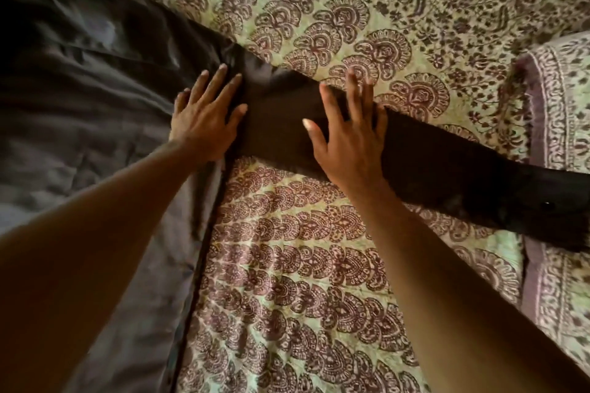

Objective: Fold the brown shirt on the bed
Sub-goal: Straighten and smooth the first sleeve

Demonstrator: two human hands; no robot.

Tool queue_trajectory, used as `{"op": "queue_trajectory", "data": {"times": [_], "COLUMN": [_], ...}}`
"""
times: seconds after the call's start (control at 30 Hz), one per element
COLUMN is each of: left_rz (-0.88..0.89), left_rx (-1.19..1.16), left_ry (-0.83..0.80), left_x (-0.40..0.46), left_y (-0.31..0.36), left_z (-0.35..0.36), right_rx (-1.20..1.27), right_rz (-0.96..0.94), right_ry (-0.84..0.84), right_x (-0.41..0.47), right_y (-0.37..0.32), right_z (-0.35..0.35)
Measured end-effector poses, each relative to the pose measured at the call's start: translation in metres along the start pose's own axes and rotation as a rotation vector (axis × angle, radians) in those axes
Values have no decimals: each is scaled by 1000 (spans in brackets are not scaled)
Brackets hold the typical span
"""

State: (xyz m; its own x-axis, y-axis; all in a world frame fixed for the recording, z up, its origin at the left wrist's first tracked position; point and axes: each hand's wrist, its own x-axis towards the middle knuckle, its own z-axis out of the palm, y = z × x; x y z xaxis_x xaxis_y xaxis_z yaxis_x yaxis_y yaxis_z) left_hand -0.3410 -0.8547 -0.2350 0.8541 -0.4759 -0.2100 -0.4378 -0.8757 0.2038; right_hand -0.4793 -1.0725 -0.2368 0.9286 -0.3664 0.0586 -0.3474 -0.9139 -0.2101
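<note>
The brown shirt (83, 99) lies spread flat over the left half of the bed. One long sleeve (447, 166) stretches out to the right, its buttoned cuff near the right edge of the view. My left hand (204, 115) presses flat, fingers spread, on the shirt where the sleeve joins the body. My right hand (348, 137) lies flat on the sleeve a little further right, fingers straight and pointing away from me.
A green bedspread (303, 265) printed with maroon paisley covers the bed under the shirt. A pillow (562, 99) in matching print lies at the right edge, partly under the sleeve's cuff.
</note>
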Motion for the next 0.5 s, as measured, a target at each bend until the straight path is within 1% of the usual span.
{"op": "queue_trajectory", "data": {"times": [0.07, 0.13, 0.23, 0.33, 0.4, 0.43, 0.47, 0.5], "left_rz": [28, 39, 31, 22, 17, 15, 21, 26], "left_rx": [4, -12, -2, -9, -10, -10, -5, 4], "left_ry": [-40, -43, -10, -11, -21, -22, -19, -18], "left_x": [6, 8, 7, 7, 8, 9, 10, 10], "left_y": [-12, -17, -15, -14, -13, -13, -12, -13], "left_z": [3, 6, 11, 11, 12, 12, 13, 13], "right_rx": [24, -19, -63, -42, -17, -20, -38, -52], "right_rz": [59, 150, 283, 457, 552, 552, 506, 417], "right_ry": [-61, -72, -67, -112, -95, -51, 6, 63], "right_x": [14, 10, -12, -40, -45, -41, -32, -20], "right_y": [-13, -13, 5, 29, 36, 32, 23, 8], "right_z": [15, 25, 19, 6, 0, -1, -2, 1]}}
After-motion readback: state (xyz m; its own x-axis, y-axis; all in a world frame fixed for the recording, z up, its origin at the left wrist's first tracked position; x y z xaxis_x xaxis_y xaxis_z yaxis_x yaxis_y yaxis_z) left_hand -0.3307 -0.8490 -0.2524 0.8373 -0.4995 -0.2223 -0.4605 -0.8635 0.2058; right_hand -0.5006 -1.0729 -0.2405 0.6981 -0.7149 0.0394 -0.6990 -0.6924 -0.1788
